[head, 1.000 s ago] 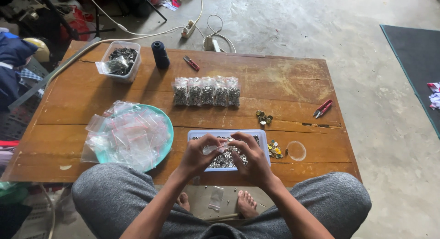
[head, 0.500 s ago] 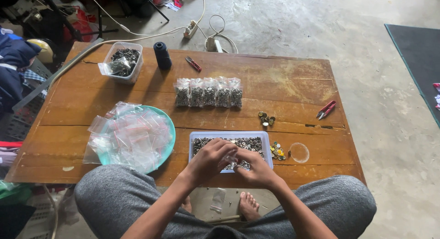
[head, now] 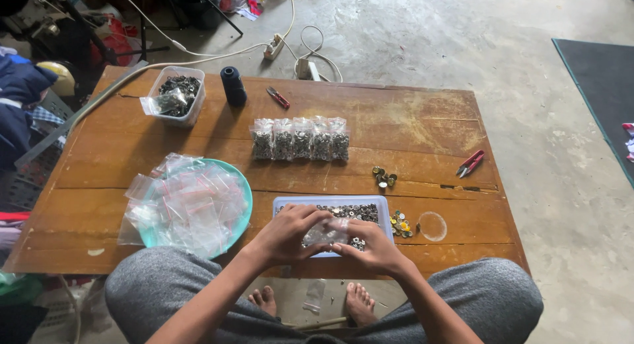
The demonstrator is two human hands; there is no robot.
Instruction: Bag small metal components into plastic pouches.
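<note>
2 hands around small clear bag, above shallow tray

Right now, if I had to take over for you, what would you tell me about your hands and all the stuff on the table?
Left hand and right hand together hold a small clear bag over the blue tray of little metal pieces.
Five filled bags lie in a row mid-table: those look done.
Empty bags are heaped on the teal plate, so many seem left to fill.
Coloured buttons sit right of the tray; red snips lie near the right edge.
</note>
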